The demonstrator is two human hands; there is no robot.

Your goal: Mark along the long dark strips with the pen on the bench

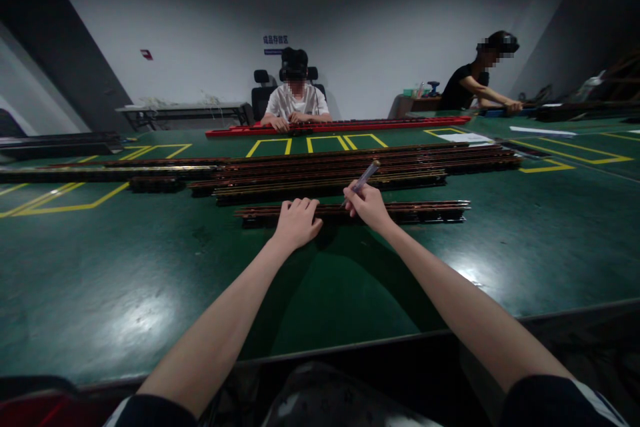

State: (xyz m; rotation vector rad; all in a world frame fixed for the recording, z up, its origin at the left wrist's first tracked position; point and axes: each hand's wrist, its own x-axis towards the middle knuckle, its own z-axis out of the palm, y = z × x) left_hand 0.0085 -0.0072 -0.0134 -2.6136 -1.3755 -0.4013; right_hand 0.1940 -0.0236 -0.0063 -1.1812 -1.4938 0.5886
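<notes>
A long dark rail with copper-coloured strips (425, 211) lies crosswise on the green table in front of me. My left hand (299, 222) grips it near its middle, fingers over the far side and thumb on the near side. In my right hand (367, 205) is a pen with a clear barrel (369, 172), held in a writing grip. Its lower end points down at the rail; the tip is hidden by my fingers. Just beyond lies a stack of similar long dark rails (330, 170), side by side.
The green table (200, 293) carries yellow marked outlines. More long rails (55, 147) lie at the left. Across the table, a person in a white shirt (295, 103) handles a long red rail (390, 124). Another person in black (457, 87) works at the far right. White paper (465, 138) lies behind the stack.
</notes>
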